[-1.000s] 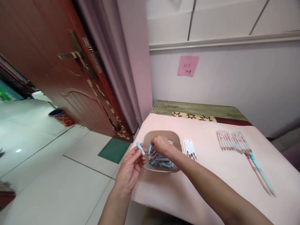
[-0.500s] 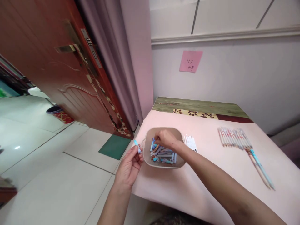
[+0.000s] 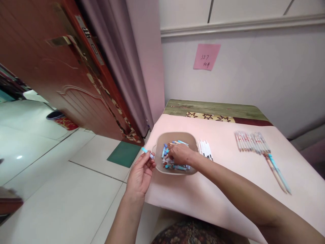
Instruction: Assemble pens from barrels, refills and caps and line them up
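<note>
My left hand (image 3: 142, 169) is closed in a pinch on a short light-blue and whitish pen cap (image 3: 145, 150), just left of the bin. A beige plastic bin (image 3: 188, 135) stands at the table's left side. Inside it lies a heap of pen parts (image 3: 179, 167), blue, grey, white and brown. Reaching into this heap is my right hand (image 3: 179, 153), its fingers curled downward. Its fingertips are among the parts, and what they grip is hidden. White refills with dark ends (image 3: 205, 149) lie side by side against the bin's right side.
A row of pens (image 3: 252, 141) lies on the pink-covered table (image 3: 223, 189) at the right. Two longer pens (image 3: 277, 173), one brown-topped and one blue-topped, lie below the row. A pink note (image 3: 207, 57) is on the wall. A brown door (image 3: 83, 88) stands at left.
My right hand has shifted lower in the bin, its fingers deeper among the parts. My left hand keeps the pen cap, now tilted flatter. The view has dipped slightly.
</note>
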`<state>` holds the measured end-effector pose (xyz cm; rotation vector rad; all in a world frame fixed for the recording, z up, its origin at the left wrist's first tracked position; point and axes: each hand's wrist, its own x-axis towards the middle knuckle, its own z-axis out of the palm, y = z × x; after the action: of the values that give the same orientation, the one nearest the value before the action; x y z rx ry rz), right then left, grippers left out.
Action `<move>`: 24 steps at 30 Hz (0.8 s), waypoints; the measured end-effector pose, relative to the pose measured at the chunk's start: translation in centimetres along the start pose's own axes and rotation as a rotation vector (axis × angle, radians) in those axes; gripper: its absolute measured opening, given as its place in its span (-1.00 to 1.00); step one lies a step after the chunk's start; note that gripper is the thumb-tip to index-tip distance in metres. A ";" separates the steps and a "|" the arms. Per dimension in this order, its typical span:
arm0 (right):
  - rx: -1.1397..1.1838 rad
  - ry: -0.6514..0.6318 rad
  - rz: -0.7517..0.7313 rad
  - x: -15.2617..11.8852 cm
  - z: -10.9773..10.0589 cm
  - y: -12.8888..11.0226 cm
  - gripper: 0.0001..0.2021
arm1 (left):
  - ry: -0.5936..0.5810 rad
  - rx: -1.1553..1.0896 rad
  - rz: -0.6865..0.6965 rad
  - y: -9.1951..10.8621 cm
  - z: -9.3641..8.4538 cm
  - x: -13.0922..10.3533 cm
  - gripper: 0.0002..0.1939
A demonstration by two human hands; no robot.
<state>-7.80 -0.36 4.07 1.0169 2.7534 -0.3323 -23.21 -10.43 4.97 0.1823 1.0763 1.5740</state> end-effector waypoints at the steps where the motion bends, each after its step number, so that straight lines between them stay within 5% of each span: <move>1: -0.012 -0.015 0.021 -0.3 -0.1 0.3 -0.78 | 0.001 -0.001 0.002 0.1 0.1 0.0 -0.97; 7: -0.017 -0.002 0.102 -1.3 -0.9 0.4 -0.78 | 0.013 -0.017 -0.001 0.2 0.8 0.1 -0.92; 24: -0.060 0.086 -0.063 2.7 1.3 -2.3 -0.80 | 0.026 -0.046 0.015 0.8 1.1 -0.3 -0.91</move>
<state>-11.23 -0.73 2.51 0.9530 2.8588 -0.2190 -23.03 -10.02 6.31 0.1392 1.0607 1.6166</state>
